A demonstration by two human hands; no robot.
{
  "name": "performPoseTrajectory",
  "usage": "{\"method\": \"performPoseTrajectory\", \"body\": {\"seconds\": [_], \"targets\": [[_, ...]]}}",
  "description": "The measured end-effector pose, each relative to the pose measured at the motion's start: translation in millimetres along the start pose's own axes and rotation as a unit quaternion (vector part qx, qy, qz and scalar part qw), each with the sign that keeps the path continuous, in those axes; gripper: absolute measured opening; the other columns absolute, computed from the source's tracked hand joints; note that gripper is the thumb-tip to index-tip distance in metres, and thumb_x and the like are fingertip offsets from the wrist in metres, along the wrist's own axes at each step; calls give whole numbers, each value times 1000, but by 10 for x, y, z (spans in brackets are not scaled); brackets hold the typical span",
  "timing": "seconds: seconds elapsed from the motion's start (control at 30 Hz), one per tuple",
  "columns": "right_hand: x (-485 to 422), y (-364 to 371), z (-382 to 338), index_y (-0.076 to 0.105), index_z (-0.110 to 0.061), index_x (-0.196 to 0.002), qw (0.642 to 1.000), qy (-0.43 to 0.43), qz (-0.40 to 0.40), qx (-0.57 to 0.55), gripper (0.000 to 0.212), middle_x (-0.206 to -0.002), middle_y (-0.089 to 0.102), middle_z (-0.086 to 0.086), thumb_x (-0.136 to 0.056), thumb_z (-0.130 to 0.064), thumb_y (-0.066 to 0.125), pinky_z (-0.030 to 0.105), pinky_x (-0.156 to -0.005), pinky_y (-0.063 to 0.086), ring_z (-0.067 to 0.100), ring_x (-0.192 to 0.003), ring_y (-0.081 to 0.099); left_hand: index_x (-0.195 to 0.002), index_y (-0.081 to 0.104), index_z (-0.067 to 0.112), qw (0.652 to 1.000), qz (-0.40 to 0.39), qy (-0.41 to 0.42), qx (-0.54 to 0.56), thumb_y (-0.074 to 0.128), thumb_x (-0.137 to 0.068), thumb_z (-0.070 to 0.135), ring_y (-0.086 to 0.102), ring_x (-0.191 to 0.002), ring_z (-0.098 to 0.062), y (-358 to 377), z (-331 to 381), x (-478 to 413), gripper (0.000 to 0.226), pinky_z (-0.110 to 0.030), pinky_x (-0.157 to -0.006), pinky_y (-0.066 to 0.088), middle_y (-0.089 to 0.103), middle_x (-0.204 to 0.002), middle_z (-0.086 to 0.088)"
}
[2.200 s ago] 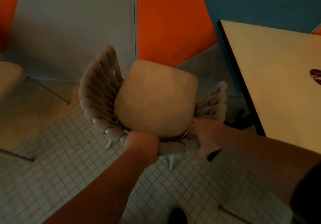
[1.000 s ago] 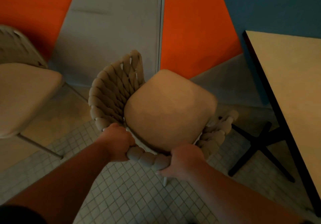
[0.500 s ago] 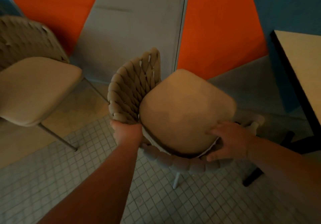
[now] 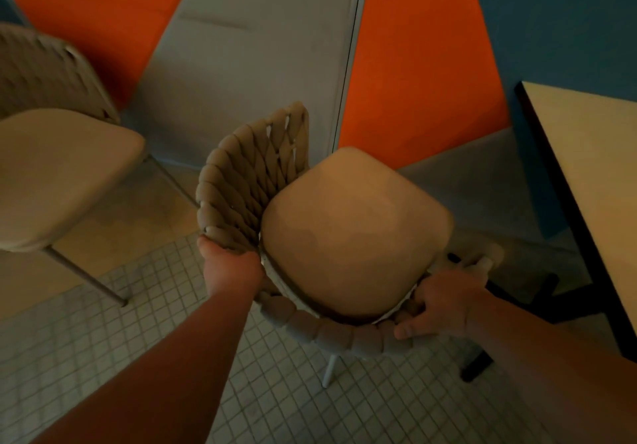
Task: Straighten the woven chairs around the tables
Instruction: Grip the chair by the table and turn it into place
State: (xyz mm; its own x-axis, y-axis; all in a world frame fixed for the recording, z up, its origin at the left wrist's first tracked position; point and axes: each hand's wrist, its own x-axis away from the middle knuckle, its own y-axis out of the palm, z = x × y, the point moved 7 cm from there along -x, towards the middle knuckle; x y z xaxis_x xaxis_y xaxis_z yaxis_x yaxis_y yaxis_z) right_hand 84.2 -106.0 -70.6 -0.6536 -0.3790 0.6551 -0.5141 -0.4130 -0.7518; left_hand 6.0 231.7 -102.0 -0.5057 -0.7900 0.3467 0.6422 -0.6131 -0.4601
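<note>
A beige woven chair (image 4: 248,181) with a tan seat cushion (image 4: 351,233) stands in the middle of the view, seen from above and behind. My left hand (image 4: 231,268) grips the woven back rim on the chair's left side. My right hand (image 4: 444,305) grips the rim on the right, thumb under the braided edge. A light table (image 4: 593,175) with a dark edge stands to the right of the chair. One white chair leg (image 4: 329,371) shows below the rim.
A second woven chair (image 4: 58,168) stands at the left, its metal legs on the floor. The table's black cross base (image 4: 517,305) lies just right of the held chair. Orange, grey and blue wall panels (image 4: 413,64) rise close behind. Small white floor tiles (image 4: 155,323) lie in front.
The chair has turned so its open side faces more toward the table. My right hand slid from the cushion edge onto the rim. The view drifted left, showing more of the second chair.
</note>
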Motion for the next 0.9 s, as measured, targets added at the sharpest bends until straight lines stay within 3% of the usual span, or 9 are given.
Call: {"method": "performPoseTrajectory", "body": {"seconds": [0.13, 0.23, 0.33, 0.43, 0.53, 0.67, 0.77, 0.9], "targets": [[138, 77, -4, 71, -32, -97, 999, 22, -6, -43, 80, -110, 66, -10, -60, -99, 46, 25, -55, 15, 12, -98, 53, -131, 35, 20, 999, -25, 18, -15, 57, -86, 11, 61, -90, -33, 103, 145, -18, 52, -42, -73, 50, 57, -98, -6], [219, 139, 28, 56, -32, -69, 996, 40, -9, -84, 66, -81, 57, -14, -64, -97, 47, 24, -56, 20, 8, -88, 57, -132, 35, 20, 997, -63, 24, -30, 57, -84, 8, 61, -94, -33, 260, 279, -30, 54, -42, -74, 50, 56, -102, -6], [212, 297, 66, 59, -25, -61, 986, 60, -13, -154, 80, -63, 59, -4, -54, -103, 48, 25, -55, 35, 4, -64, 57, -136, 36, 16, 994, -88, 37, -49, 58, -85, 5, 61, -105, -35, 400, 398, -38, 57, -40, -76, 47, 54, -108, -6], [165, 424, 86, 68, -17, -70, 982, 74, 14, -173, 110, -71, 69, 0, -34, -114, 33, 37, -62, 47, 14, -71, 67, -139, 37, 16, 992, -97, 49, -65, 58, -86, 8, 60, -110, -38, 459, 510, -65, 58, -42, -81, 49, 58, -121, -14], [178, 407, 36, 68, -16, -70, 980, 98, 23, -170, 114, -73, 68, -2, -29, -115, 28, 34, -65, 47, 17, -78, 67, -137, 37, 16, 988, -104, 65, -90, 57, -88, 8, 60, -109, -38, 481, 618, -117, 54, -48, -89, 53, 58, -121, -14], [157, 366, -100, 63, -17, -64, 976, 105, 22, -187, 105, -66, 62, -2, -35, -113, 34, 31, -55, 38, 15, -69, 60, -141, 38, 0, 972, -140, 122, -144, 58, -94, 1, 55, -105, -29, 571, 830, -189, 51, -37, -82, 42, 48, -109, -11], [78, 327, -122, 62, -17, -63, 975, 108, 37, -192, 105, -65, 60, -2, -33, -114, 32, 30, -54, 36, 15, -67, 59, -140, 37, 4, 978, -123, 101, -136, 62, -91, 6, 56, -116, -38, 591, 828, -377, 55, -35, -81, 39, 55, -125, -19], [58, 329, -115, 70, -20, -72, 975, 89, 33, -200, 108, -70, 67, -3, -33, -114, 32, 30, -59, 43, 15, -72, 63, -150, 31, 15, 980, -132, 91, -120, 66, -82, 15, 56, -118, -42, 584, 757, -422, 76, -46, -88, 49, 54, -136, -21]]}}
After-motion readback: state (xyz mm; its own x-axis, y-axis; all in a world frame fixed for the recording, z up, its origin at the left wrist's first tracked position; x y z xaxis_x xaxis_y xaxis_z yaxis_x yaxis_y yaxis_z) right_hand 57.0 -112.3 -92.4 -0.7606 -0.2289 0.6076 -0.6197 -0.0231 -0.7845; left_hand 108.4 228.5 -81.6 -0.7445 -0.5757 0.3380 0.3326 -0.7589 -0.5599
